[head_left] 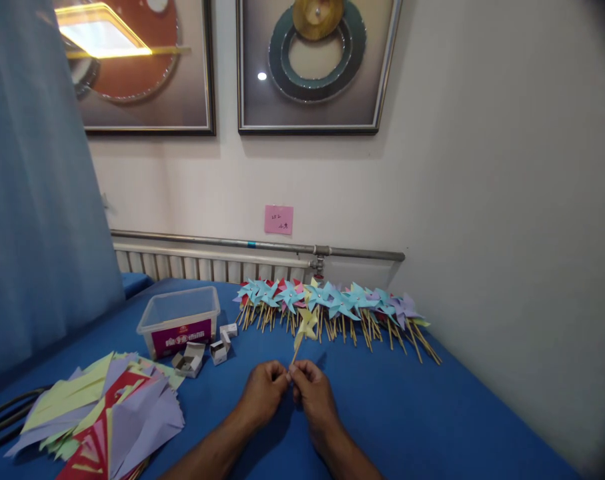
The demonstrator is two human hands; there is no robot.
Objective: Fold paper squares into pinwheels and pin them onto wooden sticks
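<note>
A pale yellow paper pinwheel (307,324) stands up from my fingers on its thin wooden stick (295,355). My right hand (316,393) pinches the lower part of that stick. Beside it my left hand (266,393) is closed too, its fingertips meeting the right ones at the stick's bottom end. The two hands hide the lowest part of the stick. Just beyond, a long row of finished pinwheels (341,303) in blue, red, yellow and purple lies on the blue table (412,420), sticks pointing towards me.
On the left lies a heap of coloured paper sheets (107,407). Behind it are a clear plastic tub (179,320) with a purple label and small open cardboard boxes (189,360). A dark cable (7,417) curves at the left edge. A blue curtain (37,200) hangs there.
</note>
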